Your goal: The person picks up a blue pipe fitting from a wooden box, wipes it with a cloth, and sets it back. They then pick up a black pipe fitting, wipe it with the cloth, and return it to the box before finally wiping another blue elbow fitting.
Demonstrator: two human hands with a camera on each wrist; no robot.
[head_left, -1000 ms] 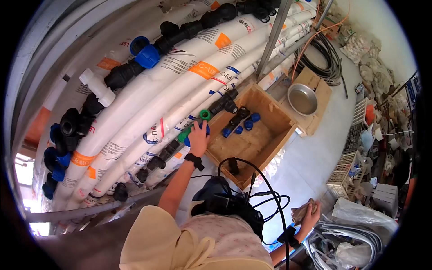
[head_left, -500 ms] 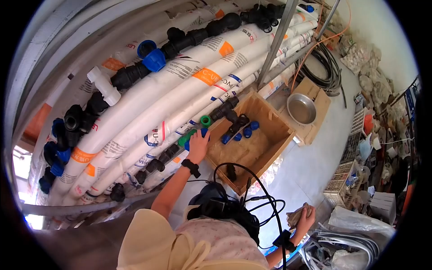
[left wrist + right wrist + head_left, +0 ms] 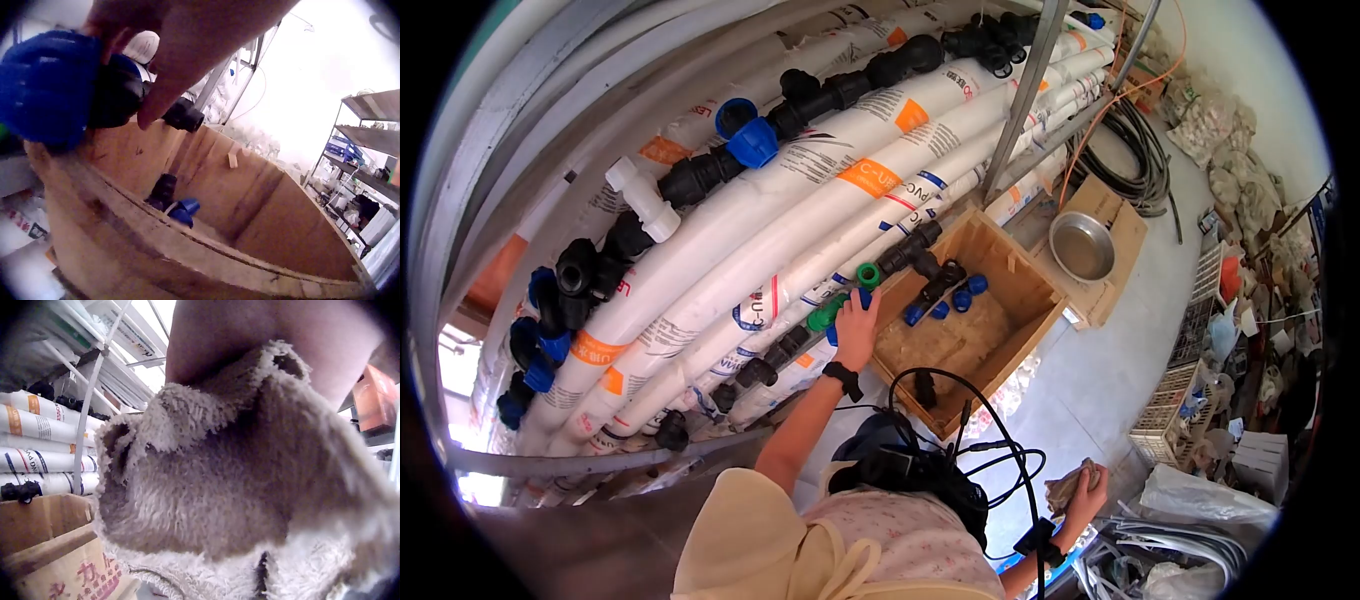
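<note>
Head view: left of the box (image 3: pixel 1005 255), a fitting (image 3: pixel 47 87) was clasped by the left hand (image 3: pixel 857 328), a cloth (image 3: pixel 1065 485) by the right hand (image 3: pixel 1087 496); picking-up seemed underway, a clear lift needed.

"Where is your left hand (image 3: pixel 857 330)?"

"At the end of your outstretched left arm (image 3: pixel 798 425), palm down, wrist (image 3: pixel 849 363) behind the gripping fingers (image 3: pixel 861 306)."

"And your right hand (image 3: pixel 1086 495)?"

"Well apart from those fingers, out to your right, its own digits curled in a grip, your right forearm (image 3: pixel 1022 575) behind them."
</note>
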